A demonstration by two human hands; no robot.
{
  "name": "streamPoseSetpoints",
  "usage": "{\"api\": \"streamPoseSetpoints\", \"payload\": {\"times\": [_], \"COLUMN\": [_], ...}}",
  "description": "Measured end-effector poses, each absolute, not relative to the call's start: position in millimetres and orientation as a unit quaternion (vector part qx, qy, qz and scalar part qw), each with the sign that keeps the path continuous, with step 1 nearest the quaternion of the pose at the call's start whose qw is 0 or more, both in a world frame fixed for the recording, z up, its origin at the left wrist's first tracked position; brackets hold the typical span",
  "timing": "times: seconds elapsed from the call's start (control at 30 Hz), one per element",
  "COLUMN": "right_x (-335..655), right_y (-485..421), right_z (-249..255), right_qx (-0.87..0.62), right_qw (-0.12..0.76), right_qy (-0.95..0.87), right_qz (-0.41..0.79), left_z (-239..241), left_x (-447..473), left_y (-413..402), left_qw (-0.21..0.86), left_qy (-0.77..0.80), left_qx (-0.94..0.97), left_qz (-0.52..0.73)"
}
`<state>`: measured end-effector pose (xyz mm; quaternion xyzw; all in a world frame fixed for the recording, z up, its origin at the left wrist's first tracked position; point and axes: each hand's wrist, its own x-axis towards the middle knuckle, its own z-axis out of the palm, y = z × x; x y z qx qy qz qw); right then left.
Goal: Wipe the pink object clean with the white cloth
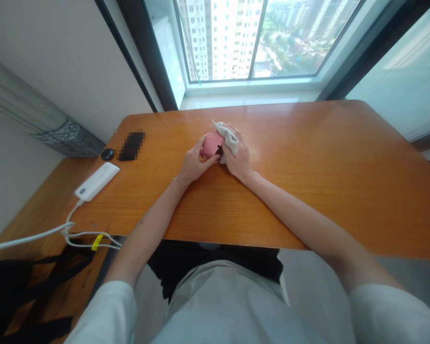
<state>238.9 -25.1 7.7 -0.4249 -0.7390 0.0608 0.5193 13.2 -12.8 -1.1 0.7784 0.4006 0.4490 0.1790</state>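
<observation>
A small rounded pink object (212, 145) with a dark patch on its near right side is held over the wooden table; its exact kind I cannot make out. My left hand (195, 161) grips it from the left, thumb along the near side. In my right hand (241, 160) is a whitish cloth (228, 135), bunched under the fingers and pressed against the right side of the pink object. Part of the cloth sticks up beyond the fingertips. The hands partly hide both things.
On the left of the wooden table (326, 191) lie a white power bank (97, 181) with white cables (69, 229), a small round black object (107, 154) and a blurred dark item (131, 146). A window (251, 43) stands behind the far edge. Black straps (57, 279) lie at lower left.
</observation>
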Motion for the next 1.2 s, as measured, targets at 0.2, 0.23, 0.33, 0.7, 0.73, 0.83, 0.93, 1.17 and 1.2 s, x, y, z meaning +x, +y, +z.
{"api": "streamPoseSetpoints", "payload": {"times": [0.2,0.23,0.33,0.7,0.73,0.83,0.93,1.17,1.2], "right_x": [234.8,234.1,235.5,235.2,235.0,237.0,239.1,236.5,236.5], "right_y": [-40.1,-40.7,-32.0,-40.0,-38.0,-26.4,-23.7,-36.1,-32.7], "right_z": [15.6,16.3,12.4,16.1,15.4,9.6,7.8,15.4,13.4], "right_qx": [-0.373,-0.369,-0.391,-0.356,-0.369,-0.412,-0.41,-0.372,-0.38], "right_qw": [0.454,0.45,0.488,0.468,0.473,0.529,0.543,0.484,0.499], "right_qy": [-0.809,-0.813,-0.779,-0.809,-0.799,-0.738,-0.729,-0.791,-0.777], "right_qz": [0.017,0.018,0.048,0.026,0.037,0.077,0.078,0.043,0.058], "left_z": [-8.2,-8.7,-4.8,-6.8,-6.4,-1.9,0.5,-3.5,-2.6], "left_x": [11.3,11.5,13.0,12.3,12.6,13.0,12.5,12.4,12.5], "left_y": [-9.8,-9.7,-11.9,-10.7,-10.9,-13.0,-14.4,-13.0,-13.4], "left_qw": [0.196,0.196,0.186,0.194,0.19,0.177,0.179,0.191,0.186], "left_qy": [0.401,0.4,0.393,0.39,0.387,0.382,0.384,0.389,0.388], "left_qx": [0.779,0.779,0.781,0.781,0.782,0.786,0.788,0.783,0.785], "left_qz": [0.441,0.441,0.448,0.447,0.451,0.453,0.447,0.446,0.446]}}
